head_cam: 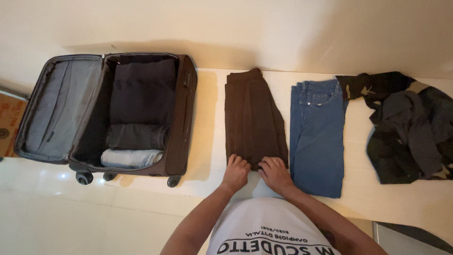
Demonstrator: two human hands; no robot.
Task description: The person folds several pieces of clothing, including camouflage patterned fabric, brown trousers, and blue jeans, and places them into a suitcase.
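Pale flooring [141, 212] carries brown trousers [254, 113], whose near hem both hands pinch: left hand [235, 173], right hand [275, 174], side by side. Blue jeans [317, 137] lie just right; an open suitcase [181, 118] stands further left.

Open suitcase [181, 123] at left with rolled clothes [136, 137] inside, folded trousers [255, 113] right of it, jeans [317, 137] further right, clothes heap [406, 127] rightmost

An open brown suitcase [181, 118] sits at the left, its grey-lined lid [59, 108] flung out to the far left. Inside lie a dark folded garment [144, 92] at the far end, a rolled charcoal piece [137, 137] and, nearest, a rolled pale blue one [131, 158]. Folded blue jeans [316, 141] lie right of centre, with a heap of dark clothes [410, 127] at the far right.
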